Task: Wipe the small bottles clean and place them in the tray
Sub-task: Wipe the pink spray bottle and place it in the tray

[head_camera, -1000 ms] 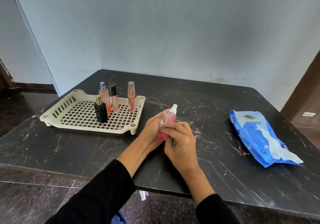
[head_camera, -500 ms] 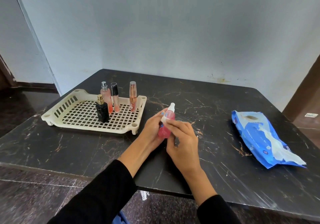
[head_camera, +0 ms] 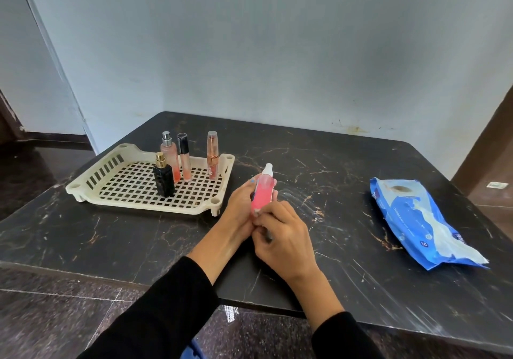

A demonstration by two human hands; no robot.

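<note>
My left hand (head_camera: 238, 208) holds a pink spray bottle (head_camera: 262, 195) with a white cap upright, just above the dark table, right of the tray. My right hand (head_camera: 286, 236) has its fingers curled at the bottle's lower end, pinching a small wipe that is almost wholly hidden under the fingers. The cream lattice tray (head_camera: 144, 206) sits at the left. In it stand a black bottle with a gold cap (head_camera: 164, 182), a pale pink spray bottle (head_camera: 168, 150), a black-capped tube (head_camera: 184, 161) and a rose-gold tube (head_camera: 212, 154).
A blue pack of wet wipes (head_camera: 416, 220) lies open at the right of the black marble table (head_camera: 333, 170). The table's front edge runs under my forearms. A pale wall stands behind the table, and dark flooring shows at the left.
My right hand has slid down from near the bottle's cap to its lower end, uncovering the pink body. The left hand keeps hold of the bottle.
</note>
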